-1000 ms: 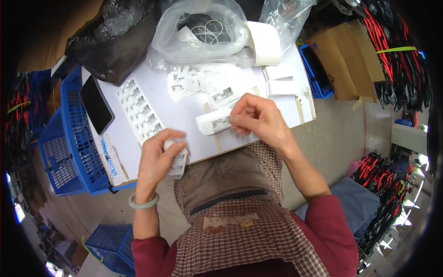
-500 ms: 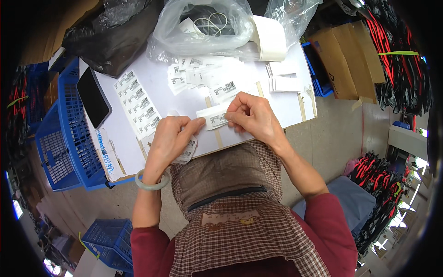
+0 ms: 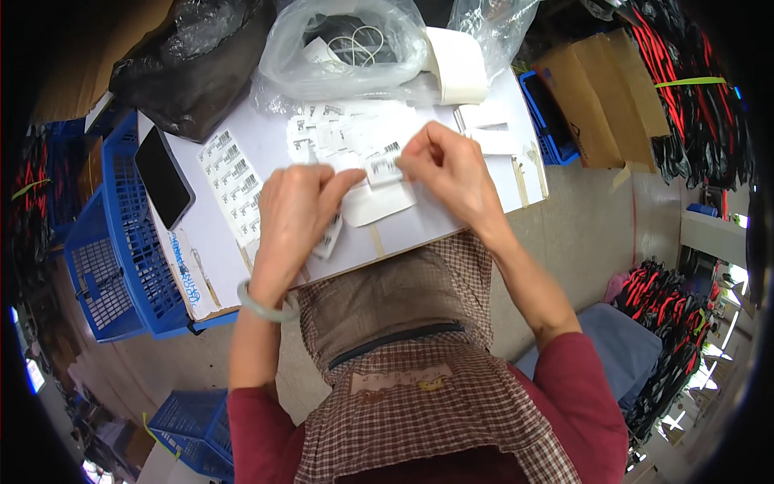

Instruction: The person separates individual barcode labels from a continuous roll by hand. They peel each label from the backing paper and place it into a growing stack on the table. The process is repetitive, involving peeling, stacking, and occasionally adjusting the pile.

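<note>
My right hand (image 3: 451,173) pinches the right end of a small white barcode label (image 3: 382,168). At its left end is the thumb tip of my left hand (image 3: 292,211), whose fingers are curled closed; the label spans the gap between both hands. Just below it, a blank white strip of paper (image 3: 379,205) lies on the white tabletop (image 3: 339,262). Beneath my left hand, another barcode label sheet (image 3: 329,235) partly shows. A loose pile of printed labels (image 3: 334,129) spreads beyond my hands. Left of them lies a sheet of barcode stickers (image 3: 234,185).
A black phone (image 3: 164,173) rests near the left edge. Behind the pile stand a clear plastic bag (image 3: 339,68) with string inside, a white paper roll (image 3: 459,68) and a black bag (image 3: 193,73). Stacked white cards (image 3: 492,141) lie at right. Blue crates (image 3: 129,242) flank the table.
Both hands have moved farther from me, toward the label pile, with the barcode label between them. The blank white strip now shows bare on the table below them.
</note>
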Demonstrator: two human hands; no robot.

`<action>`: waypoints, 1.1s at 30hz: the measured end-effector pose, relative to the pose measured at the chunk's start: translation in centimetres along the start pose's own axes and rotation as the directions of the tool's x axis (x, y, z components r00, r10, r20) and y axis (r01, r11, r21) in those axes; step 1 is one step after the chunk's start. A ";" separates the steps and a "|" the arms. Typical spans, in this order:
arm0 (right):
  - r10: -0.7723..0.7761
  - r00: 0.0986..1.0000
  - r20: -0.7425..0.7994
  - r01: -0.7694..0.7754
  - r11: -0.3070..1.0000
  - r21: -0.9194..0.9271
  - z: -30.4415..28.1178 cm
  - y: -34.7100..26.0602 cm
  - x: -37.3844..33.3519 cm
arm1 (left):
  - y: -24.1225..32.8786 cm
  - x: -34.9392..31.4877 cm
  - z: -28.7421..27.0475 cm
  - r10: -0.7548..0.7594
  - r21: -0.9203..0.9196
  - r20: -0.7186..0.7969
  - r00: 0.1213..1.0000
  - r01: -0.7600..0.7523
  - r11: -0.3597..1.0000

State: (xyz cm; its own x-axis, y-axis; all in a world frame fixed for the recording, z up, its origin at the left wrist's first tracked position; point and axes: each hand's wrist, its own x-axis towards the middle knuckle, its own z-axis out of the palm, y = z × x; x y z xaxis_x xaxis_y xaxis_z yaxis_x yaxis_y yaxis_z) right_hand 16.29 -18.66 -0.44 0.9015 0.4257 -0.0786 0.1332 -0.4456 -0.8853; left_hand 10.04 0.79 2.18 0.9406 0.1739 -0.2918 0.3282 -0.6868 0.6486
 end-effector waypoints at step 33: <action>-0.039 0.969 0.244 -0.105 0.828 0.550 2.6 -2.1 -5.2 | -2.6 -8.1 1.1 0.065 -0.847 0.106 0.992 0.056 0.528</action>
State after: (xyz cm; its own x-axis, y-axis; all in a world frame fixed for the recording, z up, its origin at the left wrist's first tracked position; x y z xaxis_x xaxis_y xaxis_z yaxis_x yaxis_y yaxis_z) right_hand 10.27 -17.86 0.61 0.7677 0.6221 -0.1535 -0.2111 0.0193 -0.9773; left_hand 1.49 0.41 2.03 0.9452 0.0528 -0.3222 0.3006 0.2450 0.9217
